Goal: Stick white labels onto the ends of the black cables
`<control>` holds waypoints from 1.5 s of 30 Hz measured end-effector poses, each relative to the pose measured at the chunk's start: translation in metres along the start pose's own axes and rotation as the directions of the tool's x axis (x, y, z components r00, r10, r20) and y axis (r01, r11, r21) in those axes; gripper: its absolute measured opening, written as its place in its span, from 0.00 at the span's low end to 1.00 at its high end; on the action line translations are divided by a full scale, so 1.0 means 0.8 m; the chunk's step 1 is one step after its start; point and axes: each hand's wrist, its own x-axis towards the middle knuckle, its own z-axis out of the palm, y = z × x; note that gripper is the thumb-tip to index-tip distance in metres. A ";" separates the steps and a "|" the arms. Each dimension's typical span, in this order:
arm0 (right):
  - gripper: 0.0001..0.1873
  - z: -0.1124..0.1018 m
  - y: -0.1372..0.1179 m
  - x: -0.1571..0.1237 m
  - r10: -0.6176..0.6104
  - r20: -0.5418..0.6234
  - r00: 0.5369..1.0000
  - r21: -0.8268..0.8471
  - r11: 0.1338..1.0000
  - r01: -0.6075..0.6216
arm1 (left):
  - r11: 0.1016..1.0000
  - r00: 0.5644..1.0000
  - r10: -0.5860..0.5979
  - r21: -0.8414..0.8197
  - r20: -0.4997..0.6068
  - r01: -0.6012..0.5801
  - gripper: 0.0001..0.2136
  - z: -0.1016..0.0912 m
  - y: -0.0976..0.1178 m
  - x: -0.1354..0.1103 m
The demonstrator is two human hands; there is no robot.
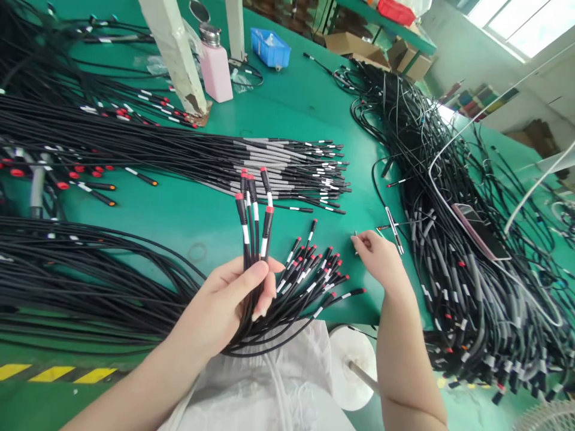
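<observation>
My left hand point(238, 293) is closed round several black cables point(254, 224), their red-tipped connectors and white labels standing up above my fingers. Under and beside it, a fan of similar red-capped cable ends point(314, 269) spreads over the green table. My right hand point(377, 257) is held in a pinch over the table, to the right of that fan. A small thin thing peeks out at its fingertips, too small to make out. Just beyond this hand lies a slim silver-and-black pen-like tool point(394, 230).
A long cable bundle with grey sleeves point(269, 164) crosses the table point(309, 114). On the right lies a big cable heap point(431, 197) with a phone point(480, 230) on it. Farther back are a white post point(175, 54), a pink bottle point(215, 69) and a blue bin point(270, 48).
</observation>
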 end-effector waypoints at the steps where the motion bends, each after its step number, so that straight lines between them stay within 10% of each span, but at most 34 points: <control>1: 0.21 -0.003 -0.004 -0.006 -0.023 0.018 1.000 0.032 0.999 0.023 | 1.000 1.000 0.005 0.002 -0.002 -0.005 0.11 0.001 0.000 0.001; 5: 0.23 0.000 -0.039 -0.044 -0.109 0.044 0.993 0.333 0.939 0.089 | 1.000 1.000 0.008 0.021 0.017 -0.009 0.10 -0.001 -0.004 0.004; 13: 0.11 0.040 -0.134 -0.081 -0.446 0.120 0.887 0.831 0.534 0.156 | 0.990 0.995 -0.018 0.144 0.100 0.004 0.07 -0.010 -0.013 -0.006; 18: 0.10 0.041 -0.134 -0.093 -0.503 0.065 0.862 0.789 0.554 0.264 | 0.996 0.989 0.088 -0.015 -0.117 -0.090 0.09 -0.004 0.003 -0.005; 27: 0.09 0.040 -0.127 -0.115 -0.629 0.180 0.756 0.647 0.655 0.391 | 0.998 0.995 0.026 -0.060 -0.099 -0.032 0.04 -0.003 0.014 -0.004; 36: 0.28 0.045 -0.124 -0.106 -0.391 -0.163 0.906 0.830 0.442 0.340 | 0.996 0.998 0.002 -0.094 -0.060 -0.008 0.04 -0.001 0.014 -0.007; 45: 0.25 0.062 -0.135 -0.114 -0.508 -0.391 0.767 0.707 0.367 0.604 | 0.994 1.000 -0.002 -0.106 -0.024 -0.001 0.03 -0.004 0.010 -0.005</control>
